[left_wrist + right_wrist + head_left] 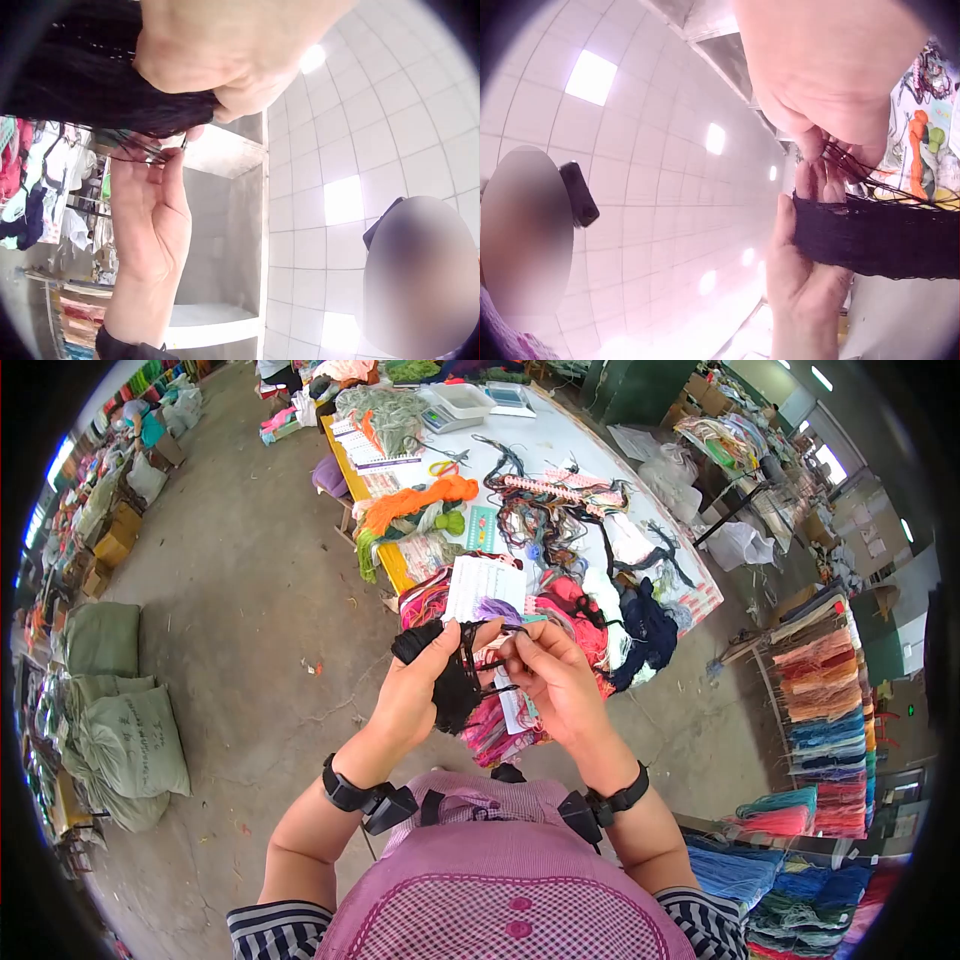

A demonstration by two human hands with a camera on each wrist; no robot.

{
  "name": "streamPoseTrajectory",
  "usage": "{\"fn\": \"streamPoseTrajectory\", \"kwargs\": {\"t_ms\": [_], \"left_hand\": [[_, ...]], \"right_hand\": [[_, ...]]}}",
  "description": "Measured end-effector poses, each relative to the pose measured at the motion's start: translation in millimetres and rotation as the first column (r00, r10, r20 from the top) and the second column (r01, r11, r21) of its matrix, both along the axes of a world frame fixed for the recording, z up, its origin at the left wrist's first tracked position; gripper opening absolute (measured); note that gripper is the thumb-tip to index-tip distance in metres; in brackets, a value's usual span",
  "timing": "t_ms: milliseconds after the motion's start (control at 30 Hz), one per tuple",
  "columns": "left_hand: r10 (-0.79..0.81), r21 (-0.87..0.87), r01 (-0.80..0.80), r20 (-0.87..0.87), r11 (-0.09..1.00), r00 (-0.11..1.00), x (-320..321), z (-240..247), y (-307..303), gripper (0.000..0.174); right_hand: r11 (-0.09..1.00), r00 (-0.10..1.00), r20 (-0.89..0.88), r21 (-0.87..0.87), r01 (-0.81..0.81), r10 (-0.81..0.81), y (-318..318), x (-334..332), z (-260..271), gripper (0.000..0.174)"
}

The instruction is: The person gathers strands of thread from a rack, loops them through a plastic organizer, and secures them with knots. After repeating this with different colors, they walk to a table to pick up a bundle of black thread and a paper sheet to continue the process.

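A thick skein of black thread (457, 690) hangs from my left hand (407, 695), whose thumb and fingers grip it; it spreads wide in the left wrist view too (82, 75). My right hand (562, 685) faces it, thumb and fingertips pinching a few loose black strands (847, 161) drawn off the skein. These strands stretch between the two hands, which stand close together above the front end of the table. In the right wrist view, the left palm (810, 292) lies behind the skein. Part of the left fingers is hidden behind the thread.
Below the hands, the white table (560, 445) bears a pink and red yarn heap (500, 730), white papers (480, 585), orange yarn (420, 500), navy yarn (645, 635) and a scale (455, 410). Stuffed sacks (125, 740) stand at left; a rack of coloured skeins (825, 710) stands at right.
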State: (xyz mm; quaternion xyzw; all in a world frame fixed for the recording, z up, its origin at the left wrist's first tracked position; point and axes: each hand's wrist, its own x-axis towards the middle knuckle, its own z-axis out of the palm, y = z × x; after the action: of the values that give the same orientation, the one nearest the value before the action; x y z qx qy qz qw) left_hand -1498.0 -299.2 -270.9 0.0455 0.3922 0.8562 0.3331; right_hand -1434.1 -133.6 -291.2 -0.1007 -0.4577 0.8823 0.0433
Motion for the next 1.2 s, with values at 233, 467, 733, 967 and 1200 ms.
{"fn": "streamPoseTrajectory", "kwargs": {"t_ms": [233,467,733,967,1200], "left_hand": [[-0.120,-0.244,-0.004,-0.488,0.970,0.864,-1,-14,2,0.030],[-0.072,-0.267,0.006,-0.235,0.964,0.969,-4,-29,-1,0.026],[-0.071,-0.202,0.021,-0.243,0.979,0.967,-1,-23,1,0.024],[-0.071,0.413,-0.056,0.286,0.909,0.956,-43,-76,-32,0.020],[0.229,0.176,-0.349,0.481,0.920,0.846,-98,-204,-182,0.021]], "right_hand": [[0.969,0.978,0.153,0.182,-0.166,0.139,-2,2,13,0.015],[0.975,0.997,0.067,0.213,-0.059,0.045,-7,8,9,0.018],[0.964,1.000,0.018,0.267,-0.019,0.015,-4,12,6,0.016],[0.762,0.942,-0.178,-0.555,-0.335,0.284,52,18,-9,0.020],[0.746,0.811,0.428,0.666,0.015,-0.399,260,76,-35,0.023]]}}
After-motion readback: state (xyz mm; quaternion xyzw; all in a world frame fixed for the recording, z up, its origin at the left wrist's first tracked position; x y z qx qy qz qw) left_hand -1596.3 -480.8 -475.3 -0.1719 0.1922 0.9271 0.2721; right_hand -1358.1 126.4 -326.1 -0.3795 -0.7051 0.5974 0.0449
